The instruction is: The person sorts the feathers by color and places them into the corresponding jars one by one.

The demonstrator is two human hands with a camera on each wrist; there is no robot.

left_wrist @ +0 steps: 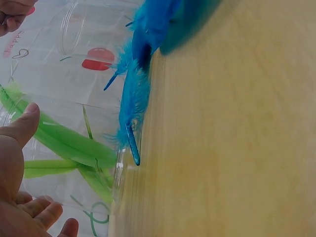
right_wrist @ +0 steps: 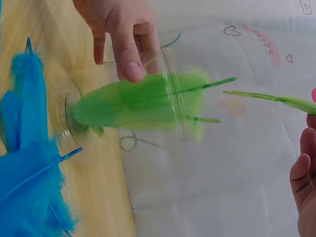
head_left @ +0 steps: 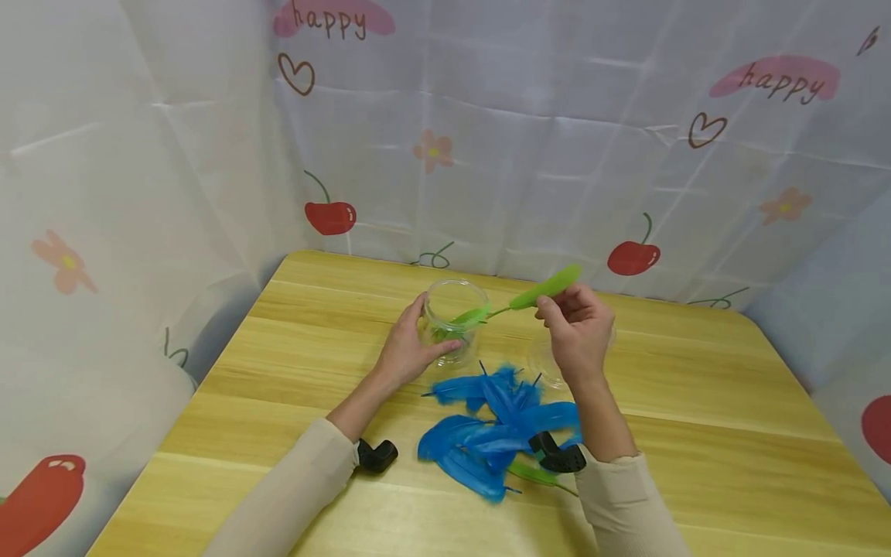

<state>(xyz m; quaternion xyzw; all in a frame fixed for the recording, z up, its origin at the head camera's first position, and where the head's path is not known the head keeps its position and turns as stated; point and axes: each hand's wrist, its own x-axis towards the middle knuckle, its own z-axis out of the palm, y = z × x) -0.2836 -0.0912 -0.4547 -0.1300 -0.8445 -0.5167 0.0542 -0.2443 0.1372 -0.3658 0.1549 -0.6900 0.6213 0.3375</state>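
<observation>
Around a clear plastic jar (head_left: 455,329), my left hand (head_left: 409,346) keeps its grip, with the thumb on the near side. Several green feathers (right_wrist: 123,101) stand inside the jar, two quills poking out past its rim in the right wrist view. My right hand (head_left: 583,329) pinches another green feather (head_left: 546,288) up and to the right of the jar mouth. Its bare quill points toward the opening. In the right wrist view that quill is a short way apart from the quills in the jar.
A pile of blue feathers (head_left: 497,429) lies on the wooden table (head_left: 313,333) in front of the jar. One green feather (head_left: 534,473) rests at the pile's near edge. A clear round lid (head_left: 546,365) lies partly behind my right hand. A printed curtain (head_left: 501,155) hangs behind.
</observation>
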